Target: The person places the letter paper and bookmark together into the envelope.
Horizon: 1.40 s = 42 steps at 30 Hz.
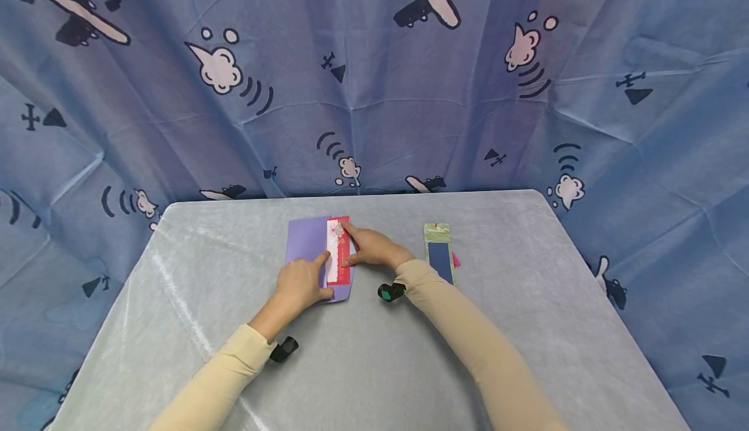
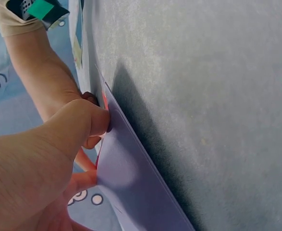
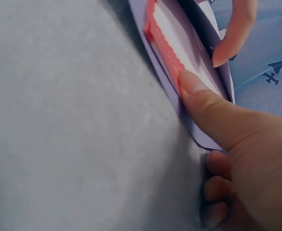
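Observation:
A purple paper envelope (image 1: 306, 239) lies toward the back of the table, with a red-and-white printed card (image 1: 337, 255) along its right side. My left hand (image 1: 300, 283) holds the envelope at its lower left; the left wrist view shows the thumb against the purple paper (image 2: 131, 168) and the edge tilted off the table. From the right, my right hand (image 1: 374, 246) grips the card's right edge. Its thumb (image 3: 198, 91) presses on the card's red border (image 3: 165, 48) in the right wrist view, and several fingers curl below. Part of the envelope is hidden behind the card.
Right of my right hand lies a narrow green packet (image 1: 437, 233) with a dark blue panel, partly behind my sleeve. A small pink piece (image 1: 456, 260) shows beside it. Behind the grey table (image 1: 497, 353) hangs a blue curtain (image 1: 374, 132) with airplane prints.

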Motion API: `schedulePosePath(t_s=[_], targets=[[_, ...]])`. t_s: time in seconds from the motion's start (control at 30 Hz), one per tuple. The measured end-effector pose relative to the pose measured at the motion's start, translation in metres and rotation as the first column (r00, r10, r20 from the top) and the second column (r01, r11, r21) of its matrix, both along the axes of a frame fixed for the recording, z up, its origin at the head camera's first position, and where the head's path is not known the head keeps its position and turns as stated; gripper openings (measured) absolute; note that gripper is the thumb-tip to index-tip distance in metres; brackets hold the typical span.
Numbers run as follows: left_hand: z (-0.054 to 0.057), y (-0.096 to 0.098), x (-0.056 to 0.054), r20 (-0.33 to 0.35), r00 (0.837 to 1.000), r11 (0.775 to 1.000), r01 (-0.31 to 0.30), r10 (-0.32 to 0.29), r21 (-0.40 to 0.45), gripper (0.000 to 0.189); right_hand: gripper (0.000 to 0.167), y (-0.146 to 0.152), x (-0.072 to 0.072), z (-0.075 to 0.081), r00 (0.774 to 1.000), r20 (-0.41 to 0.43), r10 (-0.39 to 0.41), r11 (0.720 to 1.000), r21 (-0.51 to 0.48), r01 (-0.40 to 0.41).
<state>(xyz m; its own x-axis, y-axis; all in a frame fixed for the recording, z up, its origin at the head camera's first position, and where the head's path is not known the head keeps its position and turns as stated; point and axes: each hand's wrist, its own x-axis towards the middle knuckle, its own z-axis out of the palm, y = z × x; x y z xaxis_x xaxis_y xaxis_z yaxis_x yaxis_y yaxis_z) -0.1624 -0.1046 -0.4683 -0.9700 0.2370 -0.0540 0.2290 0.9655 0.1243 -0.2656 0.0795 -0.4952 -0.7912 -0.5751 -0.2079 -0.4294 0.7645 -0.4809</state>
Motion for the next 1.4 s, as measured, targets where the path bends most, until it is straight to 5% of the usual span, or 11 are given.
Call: schedulePosePath(t_s=[0.47,1.4], targets=[[0.0018,0.0007,0.0020,-0.005,1.000,1.000,0.002,-0.002,0.002,0.083,0.116,0.0005,0.0057,-0.0058,0.995,-0.033,-0.092,0.991,-0.102,0.088],[0.0007,-0.0001,0.0006,0.001,1.000,1.000,0.005,-0.005,-0.003,0.083,0.116,-0.0017,0.0035,-0.0076,0.995,-0.058,-0.083,0.996,-0.050,0.080]])
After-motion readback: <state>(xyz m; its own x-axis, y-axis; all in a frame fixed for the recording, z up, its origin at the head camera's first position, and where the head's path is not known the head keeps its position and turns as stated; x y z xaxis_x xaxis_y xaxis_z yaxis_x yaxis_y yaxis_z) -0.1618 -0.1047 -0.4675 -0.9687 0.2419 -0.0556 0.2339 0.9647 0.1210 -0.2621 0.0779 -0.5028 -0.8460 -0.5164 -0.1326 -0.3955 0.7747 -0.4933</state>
